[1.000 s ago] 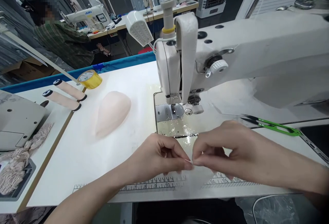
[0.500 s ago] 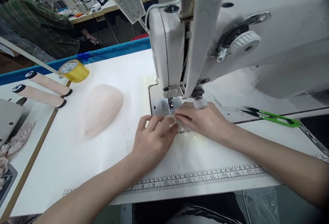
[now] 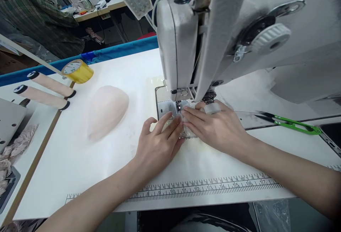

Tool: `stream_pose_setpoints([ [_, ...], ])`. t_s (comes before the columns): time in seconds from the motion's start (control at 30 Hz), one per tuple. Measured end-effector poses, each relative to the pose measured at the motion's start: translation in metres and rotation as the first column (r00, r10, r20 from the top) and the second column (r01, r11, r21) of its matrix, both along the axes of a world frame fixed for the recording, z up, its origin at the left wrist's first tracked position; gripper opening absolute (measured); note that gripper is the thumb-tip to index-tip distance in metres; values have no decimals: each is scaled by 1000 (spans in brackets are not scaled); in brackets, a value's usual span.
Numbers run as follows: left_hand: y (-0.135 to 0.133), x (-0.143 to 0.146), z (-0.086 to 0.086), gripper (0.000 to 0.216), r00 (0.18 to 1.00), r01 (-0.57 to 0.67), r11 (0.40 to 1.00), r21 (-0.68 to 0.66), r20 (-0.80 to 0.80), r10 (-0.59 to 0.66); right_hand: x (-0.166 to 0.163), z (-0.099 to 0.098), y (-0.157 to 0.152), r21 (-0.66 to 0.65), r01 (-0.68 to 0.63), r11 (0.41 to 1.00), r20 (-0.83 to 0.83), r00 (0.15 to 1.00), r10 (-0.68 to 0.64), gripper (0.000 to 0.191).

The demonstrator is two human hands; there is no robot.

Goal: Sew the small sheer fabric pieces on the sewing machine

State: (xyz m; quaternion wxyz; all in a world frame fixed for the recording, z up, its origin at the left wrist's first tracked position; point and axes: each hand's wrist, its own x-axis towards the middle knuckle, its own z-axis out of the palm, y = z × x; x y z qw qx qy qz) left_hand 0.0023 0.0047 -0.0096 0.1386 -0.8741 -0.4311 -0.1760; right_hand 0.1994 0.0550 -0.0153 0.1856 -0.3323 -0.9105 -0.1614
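My left hand lies by the presser foot of a white sewing machine, fingers stretched forward and partly spread. From the other side my right hand reaches in, its fingers extended with the tips close to the foot. Between the hands is a patch of thin, see-through material, hard to make out against the shiny metal plate. My fingertips press on it or rest beside it. A pale pink moulded cup lies on the white table, left of my hands.
Green thread snips lie to the right, beside a dark phone-like device. At the left are yellow tape, two pale thread cones and lace. A ruler strip runs along the front edge. Another person's sleeve shows behind.
My fingers have straightened from a bent, pinching pose and now lie flatter near the presser foot. The view has shifted slightly. The cup stays where it was.
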Motion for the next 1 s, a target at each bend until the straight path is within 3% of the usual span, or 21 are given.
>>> stream_pose_setpoints([
  [0.2, 0, 2, -1, 31, 998, -50, 999, 10, -49, 50, 2, -4, 4, -141, 31, 990, 18, 999, -29, 30],
  [0.63, 2, 6, -2, 35, 997, -62, 998, 20, -54, 63, 3, -5, 7, -36, 47, 998, 43, 998, -46, 41],
  [1.0, 3, 4, -4, 36, 996, -67, 998, 12, -52, 67, 4, -4, 8, 11, 64, 998, 47, 997, -65, 35],
])
